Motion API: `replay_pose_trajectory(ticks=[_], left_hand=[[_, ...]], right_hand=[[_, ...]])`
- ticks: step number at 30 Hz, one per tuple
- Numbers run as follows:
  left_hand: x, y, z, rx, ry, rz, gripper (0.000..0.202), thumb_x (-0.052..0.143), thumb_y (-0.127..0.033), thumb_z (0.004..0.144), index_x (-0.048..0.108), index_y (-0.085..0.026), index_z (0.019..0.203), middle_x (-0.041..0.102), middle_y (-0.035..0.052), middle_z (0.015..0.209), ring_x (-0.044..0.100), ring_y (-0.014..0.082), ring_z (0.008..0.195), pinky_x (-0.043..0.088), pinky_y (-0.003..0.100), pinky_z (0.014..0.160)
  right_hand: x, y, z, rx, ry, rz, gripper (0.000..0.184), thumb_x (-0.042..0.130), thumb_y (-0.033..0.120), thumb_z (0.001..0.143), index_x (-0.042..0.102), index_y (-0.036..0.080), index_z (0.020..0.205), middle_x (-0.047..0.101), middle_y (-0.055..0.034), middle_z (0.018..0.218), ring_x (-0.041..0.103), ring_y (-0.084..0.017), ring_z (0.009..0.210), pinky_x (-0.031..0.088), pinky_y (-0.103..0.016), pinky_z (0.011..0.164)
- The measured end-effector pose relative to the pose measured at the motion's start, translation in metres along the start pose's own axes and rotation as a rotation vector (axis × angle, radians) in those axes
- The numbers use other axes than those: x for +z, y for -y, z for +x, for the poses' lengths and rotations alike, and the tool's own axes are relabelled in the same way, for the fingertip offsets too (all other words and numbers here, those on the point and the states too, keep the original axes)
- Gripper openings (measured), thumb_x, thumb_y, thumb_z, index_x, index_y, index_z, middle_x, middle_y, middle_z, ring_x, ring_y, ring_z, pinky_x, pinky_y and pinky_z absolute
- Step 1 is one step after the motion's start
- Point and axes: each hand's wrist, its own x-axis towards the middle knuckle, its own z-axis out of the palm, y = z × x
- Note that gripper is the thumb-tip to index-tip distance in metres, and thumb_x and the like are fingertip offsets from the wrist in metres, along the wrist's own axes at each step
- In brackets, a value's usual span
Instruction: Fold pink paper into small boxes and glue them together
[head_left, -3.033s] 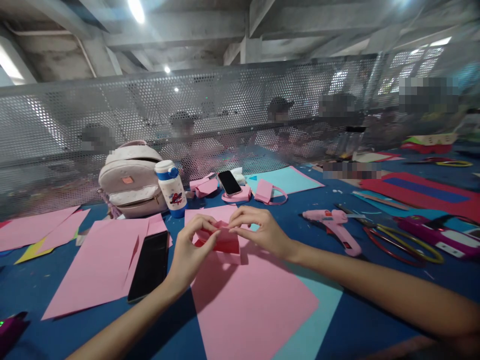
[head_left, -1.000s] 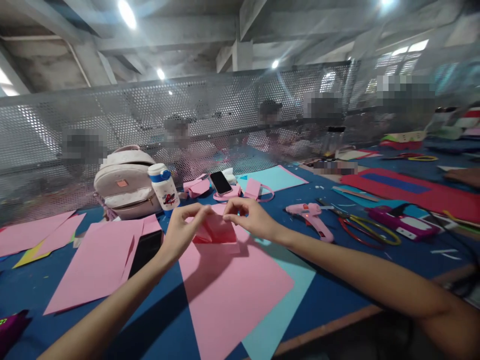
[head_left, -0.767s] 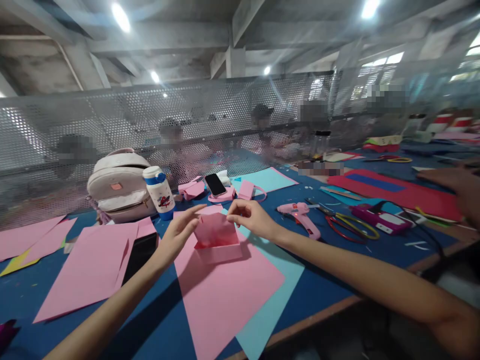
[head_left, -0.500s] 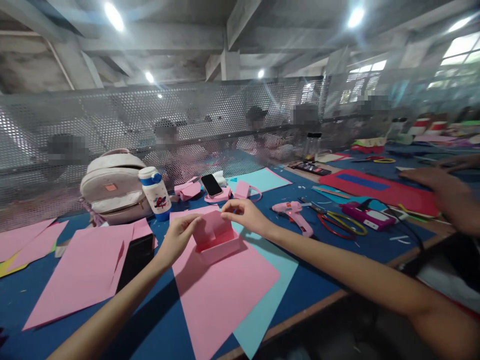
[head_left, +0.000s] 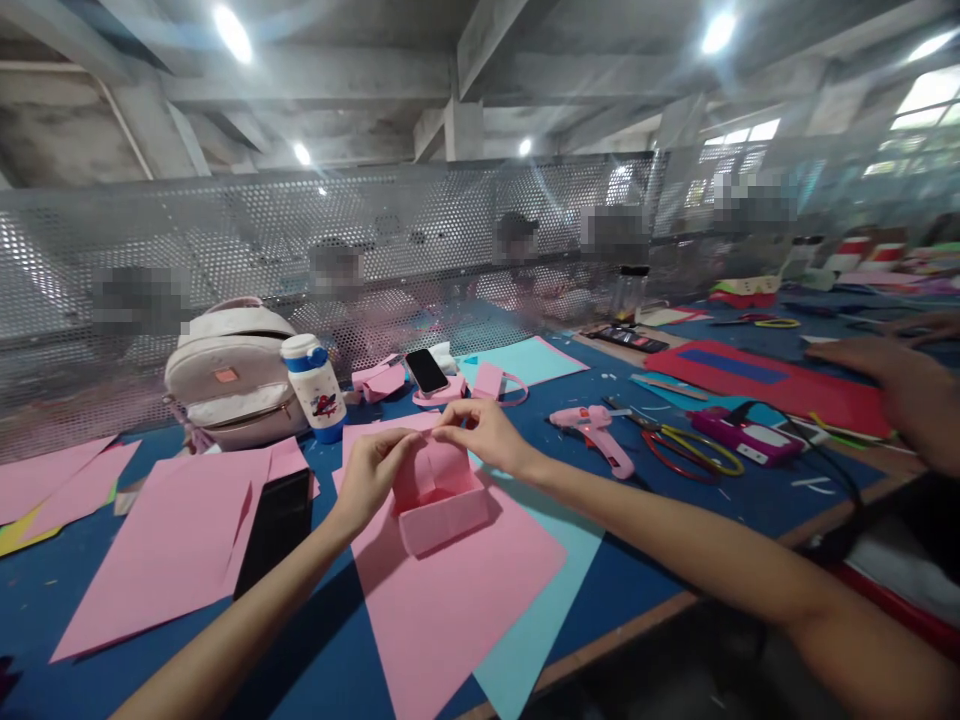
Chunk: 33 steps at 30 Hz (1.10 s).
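A small pink paper box point(head_left: 444, 520) with a raised back flap stands on a pink paper sheet point(head_left: 472, 610). My left hand point(head_left: 373, 472) pinches the flap's upper left edge between thumb and fingers. My right hand point(head_left: 484, 432) pinches the top edge of the same flap, close beside the left fingertips. The box's open inside, a deeper pink, faces up toward me. Beneath the pink sheet lies a light blue sheet point(head_left: 555, 570), sticking out on the right. A pink glue gun point(head_left: 600, 435) lies to the right of my right hand.
Scissors point(head_left: 686, 450) and a purple device with a cable point(head_left: 746, 437) lie on the right. Pink sheets point(head_left: 161, 540), a dark phone point(head_left: 277, 520), a bottle point(head_left: 313, 390) and a backpack point(head_left: 232, 375) are on the left. Another person's hand point(head_left: 885, 375) reaches in at the right.
My two hands have come closer together at the flap's top. The flap now leans differently, and the box has turned slightly, showing more of its front wall.
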Motion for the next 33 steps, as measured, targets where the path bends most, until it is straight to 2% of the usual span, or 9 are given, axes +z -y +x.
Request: replay_pose_trajectory(ticks=[2,5,7,10,14,17,24,33], left_hand=[[0.002,0.002,0.0,-0.037,-0.002,-0.023,0.04,0.059,-0.05,0.089,0.072,-0.015,0.077,0.071,0.0031,0.065,0.062,0.0177,0.064,0.046,0.025,0.064],[0.004,0.01,0.0,-0.104,-0.023,-0.044,0.05,0.054,-0.055,0.091,0.062,-0.016,0.061,0.053,-0.0022,0.044,0.05,0.0132,0.048,0.039,0.023,0.055],[0.005,0.016,-0.001,-0.137,-0.046,-0.059,0.051,0.053,-0.058,0.091,0.059,-0.016,0.062,0.053,-0.002,0.048,0.051,0.0137,0.053,0.038,0.023,0.055],[0.005,0.026,-0.005,-0.194,-0.018,-0.088,0.05,0.054,-0.064,0.088,0.063,-0.016,0.074,0.055,-0.001,0.057,0.053,0.0152,0.06,0.038,0.022,0.054],[0.009,0.039,-0.013,-0.285,0.067,-0.108,0.053,0.054,-0.066,0.086,0.052,-0.018,0.065,0.038,-0.0059,0.051,0.036,0.01,0.048,0.026,0.021,0.044],[0.009,0.047,-0.014,-0.323,0.105,-0.113,0.057,0.057,-0.067,0.084,0.04,-0.019,0.059,0.03,-0.0076,0.052,0.028,0.0076,0.047,0.021,0.02,0.045],[0.008,0.047,-0.014,-0.371,0.135,-0.115,0.053,0.063,-0.066,0.078,0.045,-0.019,0.063,0.033,-0.0075,0.054,0.029,0.007,0.047,0.021,0.02,0.043],[0.009,0.048,-0.018,-0.374,0.118,-0.122,0.054,0.066,-0.064,0.075,0.04,-0.02,0.059,0.032,-0.0081,0.052,0.027,0.0066,0.046,0.019,0.02,0.043]], right_hand=[[-0.001,-0.006,0.0,0.012,0.007,0.016,0.02,0.07,0.034,0.082,0.067,0.017,0.073,0.063,-0.0011,0.073,0.054,-0.014,0.07,0.039,-0.025,0.06],[-0.002,-0.019,0.0,0.048,0.053,0.054,0.026,0.069,0.042,0.083,0.063,0.017,0.078,0.06,0.0011,0.072,0.053,-0.013,0.066,0.039,-0.023,0.057],[0.0,-0.03,-0.002,0.092,0.093,0.082,0.031,0.068,0.047,0.083,0.061,0.017,0.08,0.055,0.0039,0.064,0.048,-0.01,0.055,0.036,-0.021,0.05],[0.005,-0.048,-0.006,0.157,0.112,0.114,0.035,0.068,0.05,0.083,0.058,0.017,0.077,0.048,0.0072,0.053,0.038,-0.007,0.043,0.027,-0.02,0.043],[0.013,-0.066,-0.013,0.218,0.113,0.152,0.036,0.068,0.05,0.083,0.054,0.019,0.074,0.045,0.0085,0.049,0.034,-0.007,0.036,0.024,-0.019,0.037],[0.015,-0.072,-0.017,0.253,0.125,0.178,0.033,0.065,0.049,0.086,0.053,0.02,0.077,0.045,0.0096,0.046,0.036,-0.008,0.032,0.024,-0.019,0.032],[0.015,-0.077,-0.018,0.251,0.134,0.233,0.032,0.066,0.048,0.087,0.053,0.02,0.08,0.05,0.0081,0.051,0.048,-0.009,0.037,0.033,-0.019,0.038],[0.017,-0.079,-0.018,0.229,0.131,0.241,0.03,0.066,0.047,0.087,0.056,0.019,0.082,0.05,0.0067,0.059,0.048,-0.01,0.046,0.035,-0.021,0.045]])
